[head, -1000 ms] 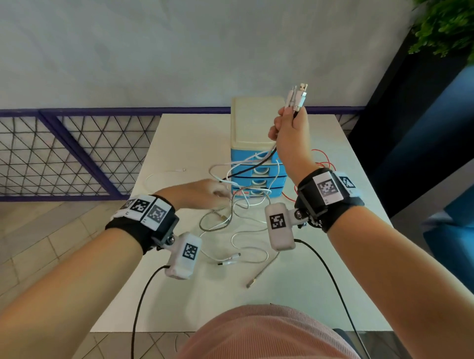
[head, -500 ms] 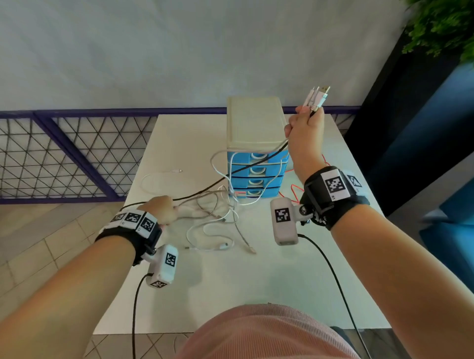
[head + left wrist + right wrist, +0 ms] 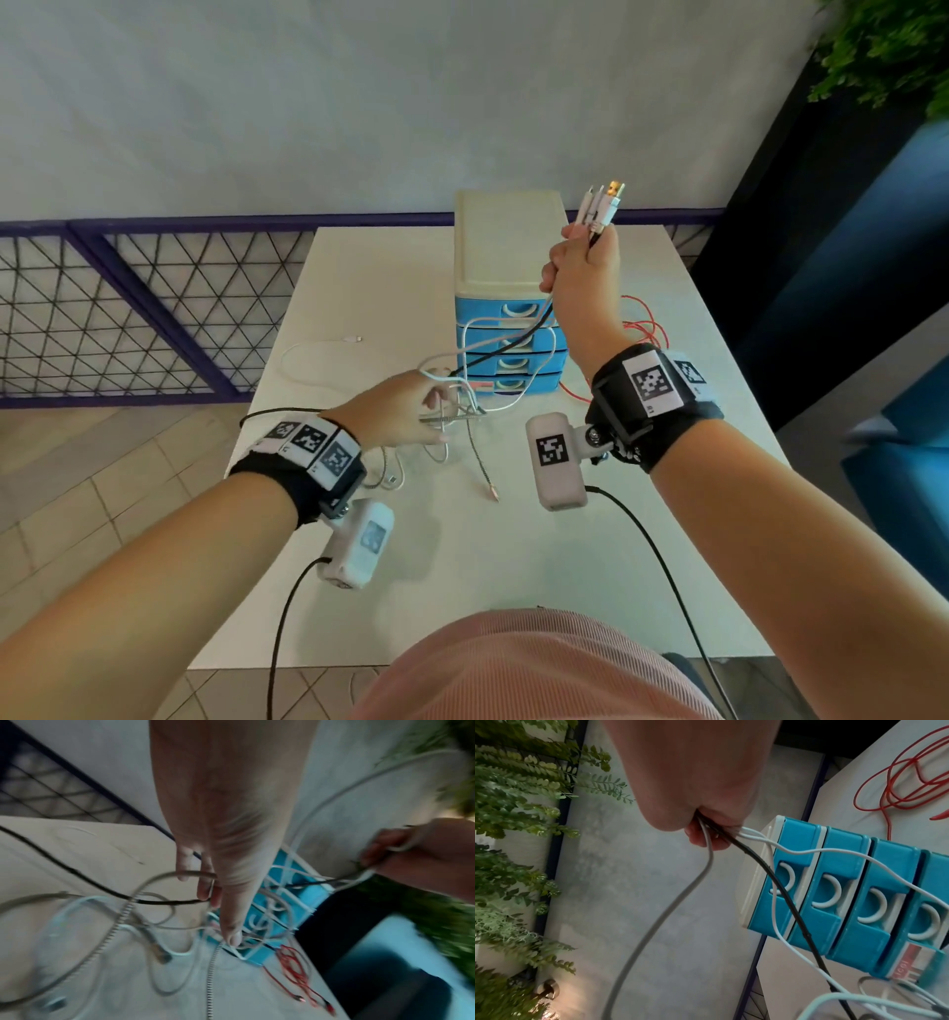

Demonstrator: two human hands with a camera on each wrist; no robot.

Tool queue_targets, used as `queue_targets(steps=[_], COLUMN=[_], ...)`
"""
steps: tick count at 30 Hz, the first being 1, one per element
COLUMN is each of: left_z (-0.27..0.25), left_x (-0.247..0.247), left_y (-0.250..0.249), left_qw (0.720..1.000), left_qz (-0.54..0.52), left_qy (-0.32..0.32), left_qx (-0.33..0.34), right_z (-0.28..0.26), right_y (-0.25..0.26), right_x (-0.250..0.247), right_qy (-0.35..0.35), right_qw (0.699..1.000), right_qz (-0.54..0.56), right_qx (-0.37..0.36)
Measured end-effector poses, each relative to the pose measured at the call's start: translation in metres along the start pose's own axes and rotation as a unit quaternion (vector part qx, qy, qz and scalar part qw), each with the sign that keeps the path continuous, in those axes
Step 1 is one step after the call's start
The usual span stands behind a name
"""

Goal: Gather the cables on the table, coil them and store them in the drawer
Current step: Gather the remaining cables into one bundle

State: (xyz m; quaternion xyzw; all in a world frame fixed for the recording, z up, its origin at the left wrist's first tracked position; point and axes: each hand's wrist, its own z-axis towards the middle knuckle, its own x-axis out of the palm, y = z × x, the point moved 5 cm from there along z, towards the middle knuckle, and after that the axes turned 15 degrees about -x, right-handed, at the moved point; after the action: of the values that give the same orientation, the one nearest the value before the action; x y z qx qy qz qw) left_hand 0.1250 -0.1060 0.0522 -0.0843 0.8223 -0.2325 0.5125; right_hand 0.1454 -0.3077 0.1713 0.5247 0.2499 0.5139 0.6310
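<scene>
Plainly, with the drawers (image 3: 511, 339) at frame centre shut, the right hand (image 3: 580, 272) clenching the cables (image 3: 493, 354) by their plugs and the left hand (image 3: 405, 411) threaded through their tangled loops, pulling could knot them.

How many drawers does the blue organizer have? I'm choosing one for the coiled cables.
4, stacked in the blue organizer at the table's far middle: top drawer, second, third, bottom. All look closed; hanging cables cross their fronts.
</scene>
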Motion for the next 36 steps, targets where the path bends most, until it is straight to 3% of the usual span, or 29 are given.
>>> queue_targets(steps=[2, 4, 7, 9, 12, 16, 20, 22, 24, 26, 28, 29, 33, 36], left_z=[-0.002, -0.003, -0.016, -0.027, -0.042, -0.056, -0.066, -0.064, -0.057, -0.043, -0.031, -0.028, -0.031, -0.024], left_x=[0.003, 0.011, 0.022, 0.016, -0.01, -0.065, -0.117, -0.132, -0.136, -0.134, -0.131, -0.127, -0.098, -0.085], left_y=[-0.026, -0.038, -0.05, -0.062, -0.087, -0.111, -0.119, -0.116, -0.108, -0.094, -0.08, -0.078, -0.106, -0.108], left_qw=[1.0, 0.994, 0.957, 0.951, 0.97, 0.977, 0.94, 0.917, 0.916, 0.936, 0.964, 0.971, 0.977, 0.98], left_qz=[-0.002, -0.017, -0.065, -0.058, -0.019, -0.134, -0.314, -0.38, -0.391, -0.346, -0.229, -0.175, -0.003, 0.026], left_qy=[0.021, 0.107, 0.255, 0.277, 0.242, 0.147, 0.054, 0.028, 0.002, -0.048, -0.134, -0.16, -0.184, -0.176], left_qx=[0.01, -0.029, -0.121, -0.122, -0.017, 0.073, 0.122, 0.117, 0.091, 0.03, -0.024, -0.019, 0.104, 0.093], right_z=[-0.002, -0.002, 0.001, 0.004, 0.008, 0.007, 0.002, -0.002, -0.004, -0.004, -0.004, -0.005, -0.014, -0.018], right_y=[0.001, 0.001, -0.001, -0.003, -0.011, -0.023, -0.025, -0.022, -0.02, -0.018, -0.019, -0.019, -0.023, -0.026], right_x=[0.003, 0.004, -0.001, -0.007, -0.014, -0.014, -0.007, -0.002, 0.002, 0.006, 0.007, 0.007, 0.018, 0.021], right_qy=[0.009, 0.01, -0.013, -0.044, -0.068, -0.044, 0.052, 0.096, 0.117, 0.127, 0.151, 0.167, 0.219, 0.223], right_qw=[1.0, 1.0, 1.0, 0.997, 0.993, 0.998, 0.995, 0.992, 0.99, 0.988, 0.98, 0.974, 0.959, 0.959], right_qz=[-0.012, -0.008, 0.019, 0.062, 0.089, 0.028, -0.082, -0.074, -0.051, -0.066, -0.12, -0.151, -0.181, -0.175], right_qx=[-0.008, -0.011, 0.001, 0.017, 0.045, 0.032, 0.017, 0.037, 0.056, 0.061, 0.043, 0.032, 0.024, 0.027])
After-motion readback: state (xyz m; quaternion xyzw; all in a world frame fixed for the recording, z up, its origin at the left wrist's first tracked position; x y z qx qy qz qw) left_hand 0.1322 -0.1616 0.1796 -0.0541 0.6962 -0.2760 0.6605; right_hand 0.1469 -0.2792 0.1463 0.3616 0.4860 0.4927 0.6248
